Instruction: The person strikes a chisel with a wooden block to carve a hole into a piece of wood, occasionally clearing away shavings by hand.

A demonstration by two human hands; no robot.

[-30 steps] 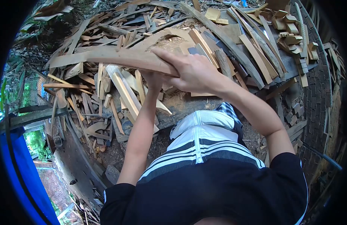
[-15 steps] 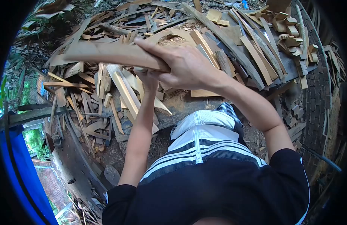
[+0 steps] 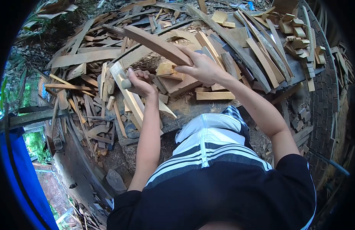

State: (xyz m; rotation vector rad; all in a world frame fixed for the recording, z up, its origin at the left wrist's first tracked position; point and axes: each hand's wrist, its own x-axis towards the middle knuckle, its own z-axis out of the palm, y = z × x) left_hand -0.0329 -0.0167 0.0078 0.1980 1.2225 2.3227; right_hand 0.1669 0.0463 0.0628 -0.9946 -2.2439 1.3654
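Note:
My right hand (image 3: 202,68) is closed around the near end of a long, slightly curved piece of wood (image 3: 157,44). The piece slants up and to the left, clear of the work surface. My left hand (image 3: 142,83) is wrapped round a pale, round-ended wooden handle (image 3: 126,84); whatever the handle belongs to is hidden by the hand. Between the hands, a small yellowish wood block (image 3: 166,70) lies on a thick, rough-worn wooden block (image 3: 181,85). Just under my left hand, a light squared timber (image 3: 129,100) leans across the bench edge.
Heaped offcuts (image 3: 87,57) spread at the left and back. Long boards (image 3: 233,46) lie on the right, with stacked short curved pieces (image 3: 298,34) beyond them. A flat wood strip (image 3: 215,96) sits near the front edge. A blue sheet (image 3: 24,176) hangs at lower left.
The piece in my right hand has swung from nearly level to an upward slant and shifted right. My left hand has come out from beneath it, moving left, with the handle in it.

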